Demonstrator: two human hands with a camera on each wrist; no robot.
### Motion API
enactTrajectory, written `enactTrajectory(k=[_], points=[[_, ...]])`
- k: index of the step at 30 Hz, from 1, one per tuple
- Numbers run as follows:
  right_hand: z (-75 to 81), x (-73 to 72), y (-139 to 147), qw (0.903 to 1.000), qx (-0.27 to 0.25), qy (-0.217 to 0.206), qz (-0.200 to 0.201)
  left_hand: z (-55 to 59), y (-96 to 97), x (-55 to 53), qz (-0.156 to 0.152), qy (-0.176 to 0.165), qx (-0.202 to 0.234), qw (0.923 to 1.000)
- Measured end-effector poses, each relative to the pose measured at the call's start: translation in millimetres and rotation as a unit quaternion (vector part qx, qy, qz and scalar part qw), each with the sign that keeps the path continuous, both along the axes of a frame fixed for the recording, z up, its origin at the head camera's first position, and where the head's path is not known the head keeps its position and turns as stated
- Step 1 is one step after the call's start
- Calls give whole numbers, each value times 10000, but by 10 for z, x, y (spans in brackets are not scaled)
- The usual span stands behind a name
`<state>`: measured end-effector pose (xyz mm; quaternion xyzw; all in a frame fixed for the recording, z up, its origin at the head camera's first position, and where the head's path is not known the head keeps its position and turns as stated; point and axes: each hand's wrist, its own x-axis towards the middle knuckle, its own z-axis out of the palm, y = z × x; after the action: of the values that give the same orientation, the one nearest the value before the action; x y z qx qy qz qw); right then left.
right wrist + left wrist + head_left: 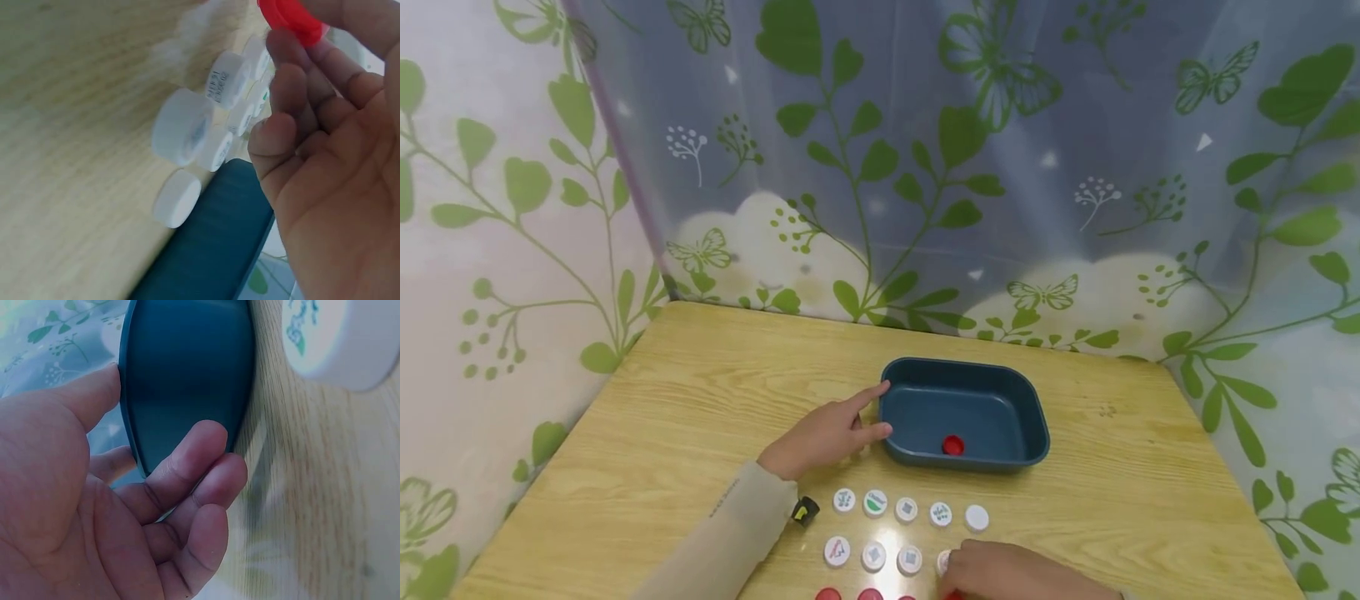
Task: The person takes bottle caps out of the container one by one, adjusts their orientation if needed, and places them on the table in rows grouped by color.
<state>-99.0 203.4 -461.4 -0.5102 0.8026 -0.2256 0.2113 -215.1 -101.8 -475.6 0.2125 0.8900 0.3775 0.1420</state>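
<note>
My left hand (823, 437) reaches to the left end of a dark blue plastic bin (925, 454). Its thumb and forefinger touch the rim, and the other fingers (200, 447) bend loosely beside the outer wall. Inside the bin lies one red bottle cap (953, 445). Low in the head view, my right hand (1015, 571) is at the right end of the rows of caps. It pinches another red bottle cap (294, 19), seen at the top of the right wrist view. White bottle caps (183, 127) stand on the table close to that hand.
Two rows of white bottle caps (906, 510) with printed tops lie on the wooden table (647, 433) in front of the bin. Nearer me, a row of red caps (870, 594) is cut off by the frame edge. A leaf-patterned curtain (880, 167) hangs behind the table.
</note>
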Motion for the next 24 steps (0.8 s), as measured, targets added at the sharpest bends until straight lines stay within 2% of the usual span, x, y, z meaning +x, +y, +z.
enactTrajectory(k=[4,6,13,20,24], points=[[-46,63,35,9987,72,-375,-349,-3,2,-3,-32,23,18,10000],[-72,79,36,9986,98,-382,-362,-4,3,-3,-35,20,19,10000],[-138,59,37,9974,-53,677,244,-17,1,-4,14,-16,-7,10000],[-141,26,78,9998,139,-134,-65,-30,-1,-11,-5,-46,10,10000],[-141,21,96,9992,131,-362,-110,-28,5,-13,-26,-38,46,10000]])
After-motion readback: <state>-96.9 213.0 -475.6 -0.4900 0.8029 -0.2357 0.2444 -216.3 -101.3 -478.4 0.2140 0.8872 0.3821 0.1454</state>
